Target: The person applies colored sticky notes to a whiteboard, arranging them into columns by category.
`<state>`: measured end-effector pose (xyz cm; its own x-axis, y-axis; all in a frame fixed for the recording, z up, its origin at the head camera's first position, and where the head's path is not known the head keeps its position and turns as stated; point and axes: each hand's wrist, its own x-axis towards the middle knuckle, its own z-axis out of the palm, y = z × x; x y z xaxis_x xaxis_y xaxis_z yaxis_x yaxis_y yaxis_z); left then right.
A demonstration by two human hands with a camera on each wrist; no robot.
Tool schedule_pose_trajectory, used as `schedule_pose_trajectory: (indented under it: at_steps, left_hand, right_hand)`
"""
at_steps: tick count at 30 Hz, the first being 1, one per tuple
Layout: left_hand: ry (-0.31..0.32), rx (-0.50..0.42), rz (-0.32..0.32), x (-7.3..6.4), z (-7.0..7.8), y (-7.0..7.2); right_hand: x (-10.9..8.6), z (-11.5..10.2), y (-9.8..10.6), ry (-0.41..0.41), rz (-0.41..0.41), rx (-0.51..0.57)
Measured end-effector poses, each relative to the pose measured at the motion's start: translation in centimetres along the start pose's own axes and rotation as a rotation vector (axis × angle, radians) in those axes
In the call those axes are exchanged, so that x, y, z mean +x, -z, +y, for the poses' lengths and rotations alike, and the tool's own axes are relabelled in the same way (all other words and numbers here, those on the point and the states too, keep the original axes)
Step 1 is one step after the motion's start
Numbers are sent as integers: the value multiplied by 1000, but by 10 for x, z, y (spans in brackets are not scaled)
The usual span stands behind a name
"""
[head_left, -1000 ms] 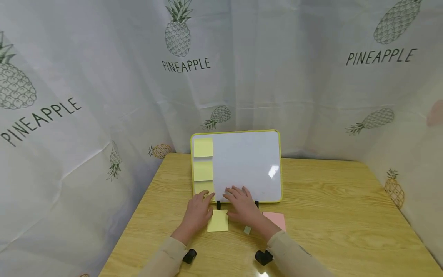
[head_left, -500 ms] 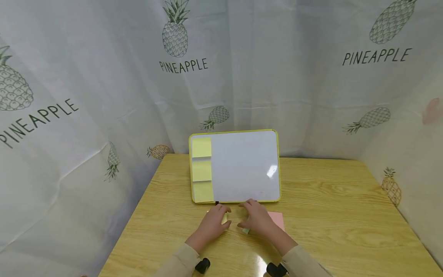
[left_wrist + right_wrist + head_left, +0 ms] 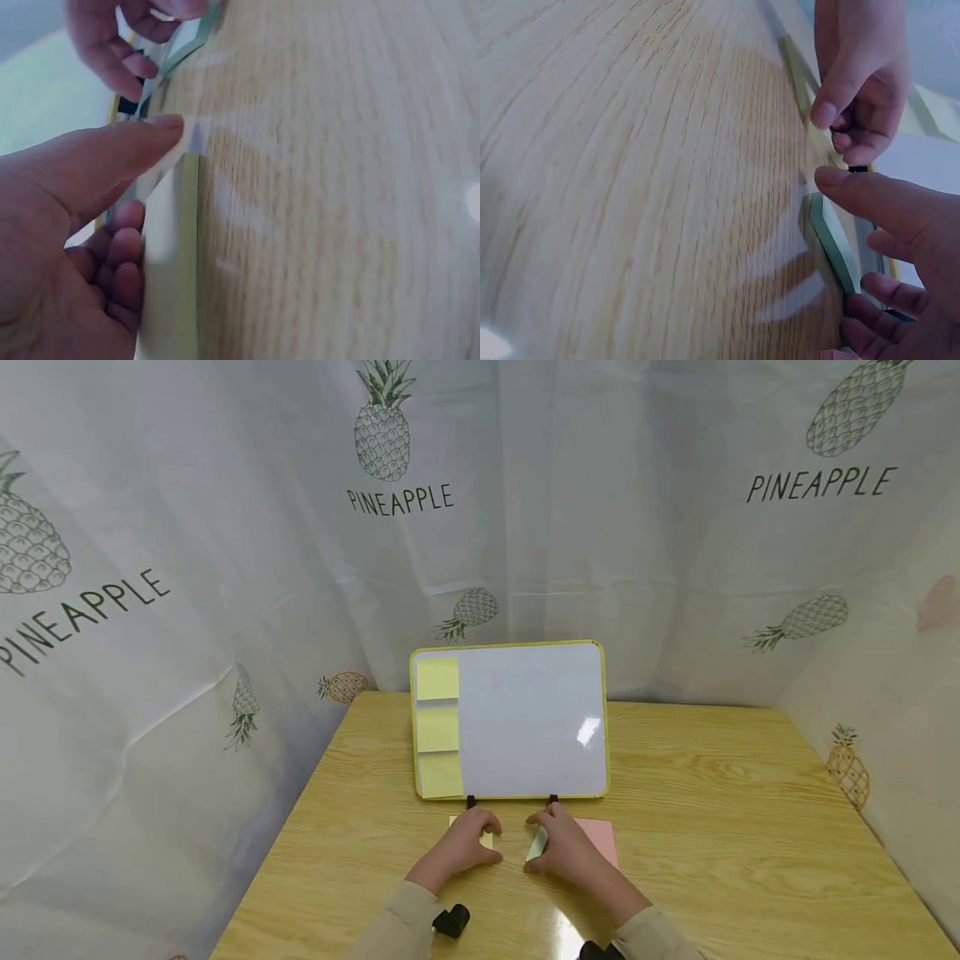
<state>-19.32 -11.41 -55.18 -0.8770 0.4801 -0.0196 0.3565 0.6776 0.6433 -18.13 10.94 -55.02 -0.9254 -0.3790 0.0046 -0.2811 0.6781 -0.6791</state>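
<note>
My left hand (image 3: pixel 459 846) hovers over a pad of yellow sticky notes (image 3: pixel 174 255), hiding most of it in the head view. Its thumb is stretched out and its fingers bend loosely beside the pad, without pinching it. Just to the right, my right hand (image 3: pixel 567 849) is beside a pad of pale green sticky notes (image 3: pixel 834 240). Thumb and fingers are apart there; the fingertips are close to the green pad, and contact is hard to tell.
A whiteboard (image 3: pixel 532 718) with a yellow frame stands behind the hands, three yellow sticky notes (image 3: pixel 438 729) down its left side. A pink sticky-note pad (image 3: pixel 600 837) lies right of my right hand on the wooden table (image 3: pixel 712 827). A printed curtain (image 3: pixel 577 527) hangs behind.
Both hands have come down from the board's lower edge to the pads on the table. The lowest yellow note, partly covered before, is now fully visible. More of the green pad shows.
</note>
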Motion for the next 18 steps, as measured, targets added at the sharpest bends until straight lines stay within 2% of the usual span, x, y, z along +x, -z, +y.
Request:
schedule_pose_trajectory:
  at_steps: [6, 15, 18]
  left_hand:
    - [-16, -64, 5, 0, -5, -2]
    - [4, -96, 19, -2, -13, -7]
    - [7, -110, 21, -2, -14, -8]
  right_hand:
    - [5, 1, -7, 54, 13, 9]
    - [16, -6, -15, 52, -58, 68]
    - [19, -8, -17, 72, -54, 87]
